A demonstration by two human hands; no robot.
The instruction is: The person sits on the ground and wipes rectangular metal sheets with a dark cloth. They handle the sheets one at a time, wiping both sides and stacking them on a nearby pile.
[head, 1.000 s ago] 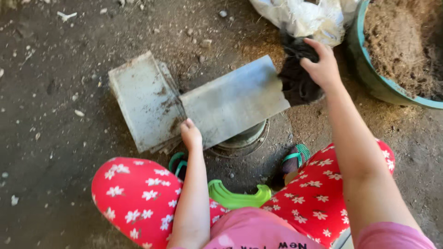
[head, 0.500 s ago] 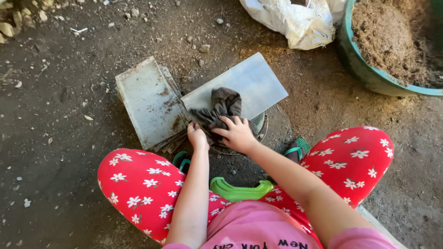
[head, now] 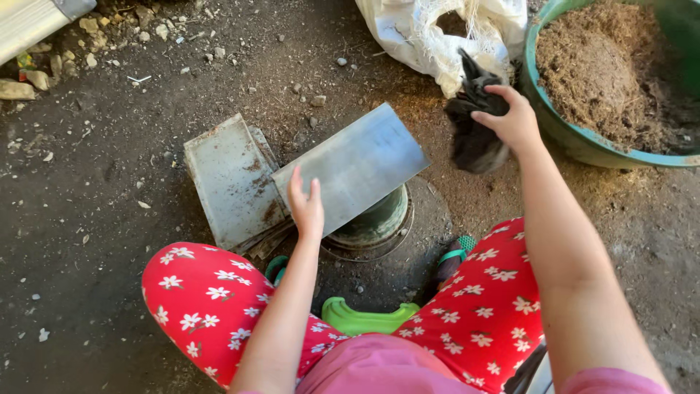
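While our left hand (head: 306, 208) is pressing open-fingered on the metal plate (head: 350, 168), our right hand (head: 514, 120), off the plate now, is clutching the black bag (head: 470, 142) by the green basin (head: 576, 138).

The grey metal sheet (head: 354, 164) hides most of the round drain (head: 375, 226).

We crouched, knees spread. Our left arm ran straight forward between the knees; left hand (head: 306, 208) lay flat, palm down, fingers together and pointing away, thumb apart. Our right arm reached forward and up to the right, wrist bent; right hand (head: 510, 117) was clenched, knuckles up, fingers curled tight around its load.
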